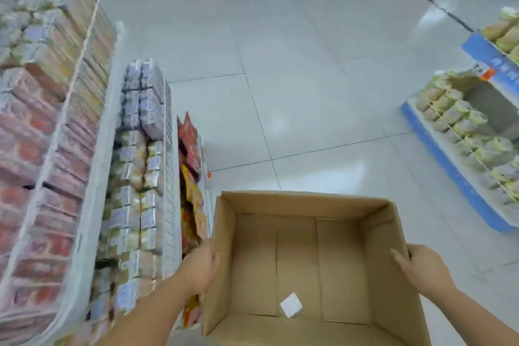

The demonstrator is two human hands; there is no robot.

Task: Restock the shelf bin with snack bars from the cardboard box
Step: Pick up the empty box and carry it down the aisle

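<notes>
- The cardboard box (306,261) sits open at near centre, holding only a white paper scrap (291,304).
- Left hand (200,268) grips its left wall; right hand (421,268) grips its right wall.
- Stocked shelves (92,177) stand just left.

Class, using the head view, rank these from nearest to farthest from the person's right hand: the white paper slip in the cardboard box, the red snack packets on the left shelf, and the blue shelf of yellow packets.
From the right hand:
1. White paper slip, left of the hand, on the box floor.
2. Red snack packets, far left, beyond the box.
3. Blue shelf, ahead on the right across the aisle; close to the red packets, so this order is uncertain.
</notes>
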